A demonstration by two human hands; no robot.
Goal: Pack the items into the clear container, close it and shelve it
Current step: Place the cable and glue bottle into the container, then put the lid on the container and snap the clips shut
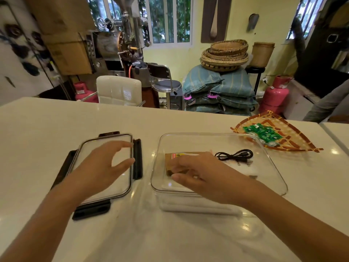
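The clear container [272, 163] stands open on the white counter, right of centre. Inside it lie a brown packet [171, 159] with a yellow and red label and a coiled black cable [235, 155]. My right hand [200, 173] reaches into the container, its fingers closed on the brown packet. The clear lid [117, 148] with black clip latches lies flat to the left of the container. My left hand [102, 165] hovers over the lid with fingers spread, holding nothing.
A woven tray [294, 137] holding several green sachets [262, 134] sits at the counter's far right. A white chair [119, 90], a stool, stacked sacks and pink gas cylinders stand beyond the counter's far edge. A person's sleeve shows at the right edge.
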